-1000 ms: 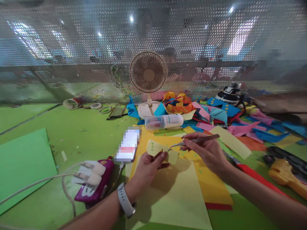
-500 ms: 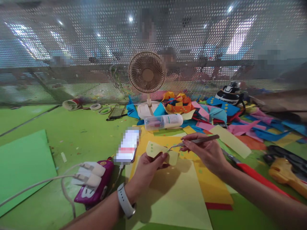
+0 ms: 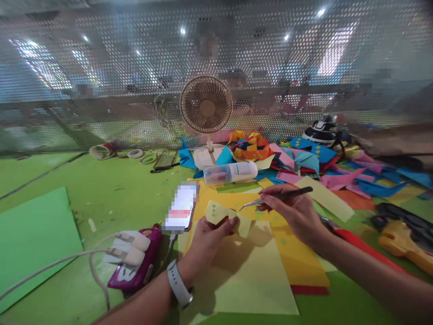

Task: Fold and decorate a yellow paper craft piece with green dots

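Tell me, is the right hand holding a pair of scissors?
No, the right hand holds thin metal tweezers, their tip pointing at the pale yellow paper shape pinched in the left hand.

Green table [image 3: 101, 194] carries paper sheets [image 3: 250, 275], phone [image 3: 180, 210], fan [image 3: 206, 155], bottle [image 3: 232, 173].

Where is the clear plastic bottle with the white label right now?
In the head view, the clear plastic bottle lies on its side at centre, just in front of the beige desk fan, beyond both hands.

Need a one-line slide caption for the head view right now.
Left hand pinches a pale yellow bow-shaped paper cutout while right hand holds thin metal tweezers just above it.
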The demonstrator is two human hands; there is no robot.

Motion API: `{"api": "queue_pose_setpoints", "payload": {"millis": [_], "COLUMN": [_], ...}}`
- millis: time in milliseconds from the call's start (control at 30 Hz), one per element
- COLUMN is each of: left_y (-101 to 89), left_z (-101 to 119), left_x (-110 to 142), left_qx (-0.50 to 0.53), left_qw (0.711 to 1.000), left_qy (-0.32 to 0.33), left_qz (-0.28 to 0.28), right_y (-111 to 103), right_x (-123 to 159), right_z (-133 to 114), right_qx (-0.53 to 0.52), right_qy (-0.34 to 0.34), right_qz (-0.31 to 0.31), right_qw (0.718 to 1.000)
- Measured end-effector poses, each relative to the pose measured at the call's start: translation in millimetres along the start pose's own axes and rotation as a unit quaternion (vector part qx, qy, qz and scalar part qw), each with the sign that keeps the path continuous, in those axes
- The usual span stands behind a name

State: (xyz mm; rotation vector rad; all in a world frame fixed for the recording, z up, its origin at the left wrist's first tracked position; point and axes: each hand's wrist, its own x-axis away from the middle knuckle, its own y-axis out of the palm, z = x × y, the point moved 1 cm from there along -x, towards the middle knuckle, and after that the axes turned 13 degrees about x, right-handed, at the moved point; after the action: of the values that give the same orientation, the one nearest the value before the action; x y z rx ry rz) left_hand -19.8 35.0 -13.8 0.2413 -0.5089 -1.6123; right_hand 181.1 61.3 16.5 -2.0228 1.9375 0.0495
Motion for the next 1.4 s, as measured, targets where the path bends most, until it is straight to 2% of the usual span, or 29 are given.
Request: {"api": "queue_pose_setpoints", "payload": {"millis": [233,433,767,1000,1167,1300,1400], "left_y": [-0.3,-1.7,0.2,-4.1,-6.5,-6.6,-6.2], "left_z": [2,0,1,-2,-5,-6,-3], "left_x": [1,2,0,-1,-3,-4,-5], "left_qx": [-0.001,0.011,0.043,0.073,0.095,0.124,0.135], "left_qw": [1.0,0.999,0.997,0.997,0.995,0.992,0.991], "left_qy": [0.007,0.003,-0.007,-0.011,-0.012,-0.013,-0.008], "left_qz": [0.006,0.046,0.064,0.017,0.012,-0.002,0.005], "right_y": [1,2,1,-12,-19,-19,-20], "right_x": [-2,-2,-5,-15,-20,-15,0], "right_z": [0,-4,-5,-7,-13,-13,-8], "right_qx": [-0.032,-0.032,-0.047,-0.018,-0.015,0.007,0.05], "right_qy": [-0.003,-0.003,-0.011,-0.051,-0.073,-0.074,-0.1], "right_qz": [0.007,0.001,0.015,0.08,0.101,0.062,0.02], "right_qw": [0.999,0.999,0.999,0.995,0.992,0.995,0.993]}}
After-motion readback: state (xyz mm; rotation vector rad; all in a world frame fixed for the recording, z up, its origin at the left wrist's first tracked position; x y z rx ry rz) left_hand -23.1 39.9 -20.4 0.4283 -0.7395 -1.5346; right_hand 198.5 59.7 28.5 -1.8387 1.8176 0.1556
